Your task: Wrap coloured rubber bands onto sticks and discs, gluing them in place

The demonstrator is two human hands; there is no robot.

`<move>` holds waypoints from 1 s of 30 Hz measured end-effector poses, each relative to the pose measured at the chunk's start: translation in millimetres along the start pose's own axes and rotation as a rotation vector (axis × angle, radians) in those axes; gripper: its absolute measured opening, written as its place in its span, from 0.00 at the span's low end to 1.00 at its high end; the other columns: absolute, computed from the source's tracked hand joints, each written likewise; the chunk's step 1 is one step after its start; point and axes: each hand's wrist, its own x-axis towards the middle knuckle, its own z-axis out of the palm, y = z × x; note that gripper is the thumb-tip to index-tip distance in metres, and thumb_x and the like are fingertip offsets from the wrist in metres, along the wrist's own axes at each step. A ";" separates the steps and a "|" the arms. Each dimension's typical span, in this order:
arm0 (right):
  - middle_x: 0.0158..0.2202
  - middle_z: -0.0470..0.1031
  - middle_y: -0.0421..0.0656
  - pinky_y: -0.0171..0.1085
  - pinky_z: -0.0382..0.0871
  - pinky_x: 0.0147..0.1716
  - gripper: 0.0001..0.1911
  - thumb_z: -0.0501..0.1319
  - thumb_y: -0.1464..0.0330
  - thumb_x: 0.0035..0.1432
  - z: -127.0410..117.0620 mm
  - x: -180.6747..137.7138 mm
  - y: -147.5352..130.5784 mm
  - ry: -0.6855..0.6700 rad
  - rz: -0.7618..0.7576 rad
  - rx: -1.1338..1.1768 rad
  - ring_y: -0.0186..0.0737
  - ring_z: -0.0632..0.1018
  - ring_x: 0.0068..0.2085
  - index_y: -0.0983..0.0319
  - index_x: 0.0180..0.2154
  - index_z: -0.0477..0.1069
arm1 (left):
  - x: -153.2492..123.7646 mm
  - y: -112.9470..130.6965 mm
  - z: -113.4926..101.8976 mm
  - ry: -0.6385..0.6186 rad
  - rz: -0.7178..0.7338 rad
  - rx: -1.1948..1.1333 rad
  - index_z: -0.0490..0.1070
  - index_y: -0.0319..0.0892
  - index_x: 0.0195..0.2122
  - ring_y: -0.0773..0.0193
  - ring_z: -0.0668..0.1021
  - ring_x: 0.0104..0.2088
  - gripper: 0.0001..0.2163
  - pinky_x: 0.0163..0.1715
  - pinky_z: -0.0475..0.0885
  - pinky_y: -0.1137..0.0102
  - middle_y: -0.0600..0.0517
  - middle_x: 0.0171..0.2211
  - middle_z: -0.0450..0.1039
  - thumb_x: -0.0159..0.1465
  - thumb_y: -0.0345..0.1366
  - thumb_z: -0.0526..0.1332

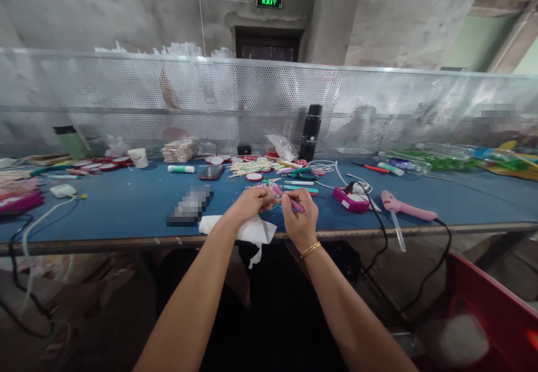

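Note:
My right hand (301,218), wearing a gold bracelet on its wrist, is closed around a pink-purple pen (298,206). The pen's pink end points up and left toward my other hand. Just left of it, my left hand (251,203) pinches a thin, light-coloured stick with a green end (267,182); its lower part is hidden by the fingers. Both hands are close together above the front of the blue table (138,204). A crumpled white tissue (260,231) lies under my left wrist and hangs over the edge. Behind the fingers, small pink and white pieces are partly covered.
Wooden sticks (247,166), pens (299,182) and red-rimmed discs (254,176) lie beyond my hands. A black bottle (311,134) stands against the perforated metal screen (269,89). Rightward are a magenta box (351,199) and a pink glue gun (407,208) with its cord hanging down.

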 end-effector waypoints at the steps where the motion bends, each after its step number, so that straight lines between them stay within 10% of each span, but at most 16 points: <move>1: 0.30 0.74 0.41 0.38 0.68 0.34 0.06 0.58 0.65 0.62 0.0 -0.3 0.4 0.004 0.005 0.004 0.39 0.75 0.33 0.59 0.33 0.69 | 0.0 -0.1 0.0 -0.002 -0.001 -0.002 0.66 0.40 0.22 0.69 0.65 0.24 0.16 0.27 0.61 0.71 0.55 0.21 0.64 0.57 0.47 0.63; 30: 0.31 0.74 0.41 0.38 0.68 0.36 0.05 0.58 0.66 0.62 1.3 0.1 1.1 -0.010 -0.012 0.031 0.38 0.75 0.34 0.59 0.34 0.70 | 3.9 -3.9 -1.9 -0.034 0.005 -0.026 0.65 0.39 0.21 0.69 0.65 0.22 0.16 0.25 0.59 0.71 0.55 0.20 0.64 0.57 0.46 0.63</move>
